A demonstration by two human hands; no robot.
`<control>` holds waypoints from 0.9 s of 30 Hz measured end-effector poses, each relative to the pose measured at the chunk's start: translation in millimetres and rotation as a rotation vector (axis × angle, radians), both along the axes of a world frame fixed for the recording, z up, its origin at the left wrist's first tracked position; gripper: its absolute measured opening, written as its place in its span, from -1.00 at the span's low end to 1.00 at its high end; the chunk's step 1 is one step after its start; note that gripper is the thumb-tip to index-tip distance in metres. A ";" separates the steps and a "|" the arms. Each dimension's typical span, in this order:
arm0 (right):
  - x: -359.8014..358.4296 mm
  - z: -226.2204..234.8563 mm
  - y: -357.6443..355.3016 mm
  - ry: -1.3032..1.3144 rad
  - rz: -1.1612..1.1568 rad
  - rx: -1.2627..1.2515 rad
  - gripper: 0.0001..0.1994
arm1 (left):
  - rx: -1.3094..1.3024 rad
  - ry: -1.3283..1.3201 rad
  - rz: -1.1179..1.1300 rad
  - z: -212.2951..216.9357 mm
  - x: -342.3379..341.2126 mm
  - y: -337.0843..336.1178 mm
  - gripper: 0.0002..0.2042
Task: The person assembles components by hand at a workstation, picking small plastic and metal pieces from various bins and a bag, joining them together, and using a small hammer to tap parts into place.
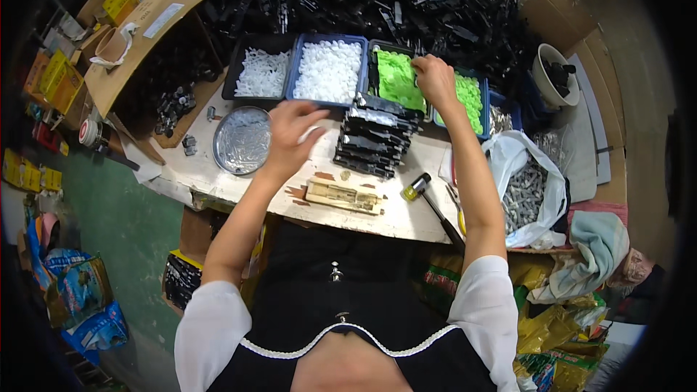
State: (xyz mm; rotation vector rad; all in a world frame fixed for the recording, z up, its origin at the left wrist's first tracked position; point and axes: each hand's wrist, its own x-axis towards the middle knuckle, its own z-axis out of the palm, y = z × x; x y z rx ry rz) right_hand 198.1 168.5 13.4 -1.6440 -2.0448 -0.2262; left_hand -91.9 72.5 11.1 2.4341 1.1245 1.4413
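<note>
My left hand hovers over the bench with its fingers apart, slightly blurred and holding nothing I can see. It is between a round metal tin lined with clear film and a stack of long black plastic parts. My right hand is at the right edge of a tray of bright green small parts, its fingertips pinched together; whatever they hold is too small to make out. Near the bench's front edge lies a wooden block with a slot. To its right rests a hammer with a yellow head.
Beside the green tray stand a blue tray of white caps, a black tray of white pieces and another green-filled tray. Black parts are heaped behind. A plastic bag of grey pieces is at right, a cardboard box at left.
</note>
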 end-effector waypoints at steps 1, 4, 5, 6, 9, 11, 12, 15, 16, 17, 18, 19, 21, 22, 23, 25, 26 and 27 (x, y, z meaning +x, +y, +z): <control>-2.0 2.0 14.2 -0.069 -0.021 -0.061 -0.86 | -0.055 -0.048 0.107 -8.8 -18.7 -7.2 -0.77; -22.8 7.0 57.7 -0.116 0.037 -0.064 -0.85 | -0.199 -0.142 0.325 -45.0 -90.2 -31.4 -0.86; -31.7 11.1 71.9 -0.131 0.032 -0.070 -0.85 | -0.246 -0.144 0.394 -53.8 -110.3 -41.6 -0.88; -40.0 11.9 85.3 -0.109 -0.038 -0.053 -0.85 | -0.292 -0.146 0.463 -60.0 -126.2 -51.0 -0.90; -55.8 4.7 115.4 -0.089 -0.161 -0.073 -0.86 | -0.316 -0.190 0.588 -67.9 -153.2 -68.3 -0.91; -58.8 -1.6 130.7 -0.098 -0.219 -0.113 -0.86 | -0.306 -0.181 0.649 -71.9 -165.2 -70.0 -0.91; -55.4 -4.4 136.8 -0.138 -0.191 -0.086 -0.87 | -0.307 -0.144 0.672 -73.4 -171.1 -68.4 -0.91; -45.4 0.4 138.0 -0.061 -0.161 -0.118 -0.86 | -0.258 -0.150 0.729 -79.3 -189.0 -62.9 -0.92; -43.9 2.4 134.0 -0.096 -0.135 -0.141 -0.85 | -0.262 -0.155 0.733 -80.2 -194.3 -61.2 -0.92; -41.1 6.4 128.2 -0.131 -0.116 -0.162 -0.85 | -0.246 -0.150 0.750 -80.2 -198.4 -56.7 -0.92; -36.7 5.9 128.2 -0.136 -0.118 -0.161 -0.85 | -0.228 -0.145 0.768 -80.1 -199.6 -53.2 -0.92; -32.5 4.8 129.1 -0.153 -0.144 -0.187 -0.85 | -0.229 -0.150 0.766 -79.6 -198.7 -51.2 -0.92; -34.7 14.5 130.0 -0.171 -0.169 -0.202 -0.85 | -0.249 -0.178 0.784 -77.6 -197.1 -45.8 -0.92; -38.7 20.2 132.8 -0.137 -0.153 -0.168 -0.85 | -0.242 -0.182 0.788 -77.7 -195.1 -45.1 -0.92; -45.2 27.5 136.3 -0.100 -0.135 -0.130 -0.85 | -0.238 -0.167 0.776 -78.4 -192.5 -43.7 -0.92; -60.6 33.1 147.1 -0.133 -0.087 -0.103 -0.85 | -0.221 -0.155 0.780 -81.7 -189.4 -46.0 -0.92; -72.2 28.7 154.9 -0.139 -0.059 -0.016 -0.84 | -0.211 -0.138 0.760 -86.5 -189.3 -47.4 -0.91; -81.0 21.6 163.3 -0.145 -0.032 0.065 -0.81 | -0.205 -0.119 0.740 -88.7 -188.7 -48.4 -0.91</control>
